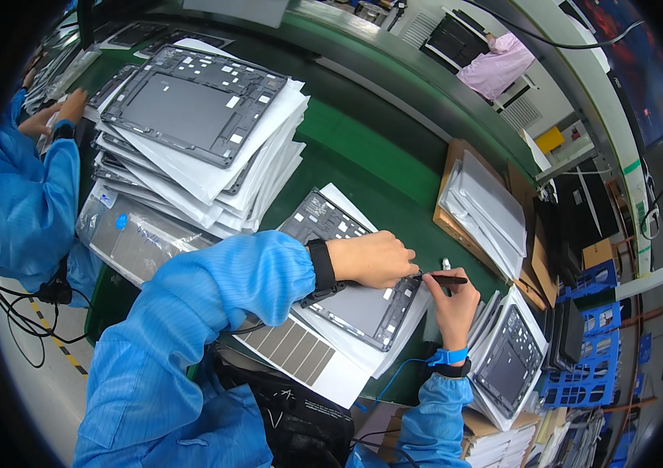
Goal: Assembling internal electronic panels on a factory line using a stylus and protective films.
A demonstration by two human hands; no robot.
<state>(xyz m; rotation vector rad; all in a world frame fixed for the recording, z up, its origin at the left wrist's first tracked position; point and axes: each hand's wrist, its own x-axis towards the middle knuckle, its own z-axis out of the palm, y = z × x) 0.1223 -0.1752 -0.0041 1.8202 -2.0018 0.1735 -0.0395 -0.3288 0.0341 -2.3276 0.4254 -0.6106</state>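
Observation:
A dark grey tablet housing (355,304) with small white pieces on it lies on white sheets in front of me. My left hand (374,259) reaches across its right part, palm down. The fingers are curled together near the housing's right edge; whatever they pinch is hidden. From the right, my right hand (456,308) grips a slim black pen-shaped tool (450,279) between thumb and fingers. The tool's tip points left and meets the left fingertips by the edge. A white card with grey-brown strips (288,349) sits at the housing's near side.
A tall stack of housings and white sheets (199,109) stands at the far left, beside a co-worker's blue sleeve (31,203). To the right are a cardboard box with pale sheets (487,203), another housing stack (509,359) and blue crates (585,363). A blue cord (402,370) trails from my right wrist.

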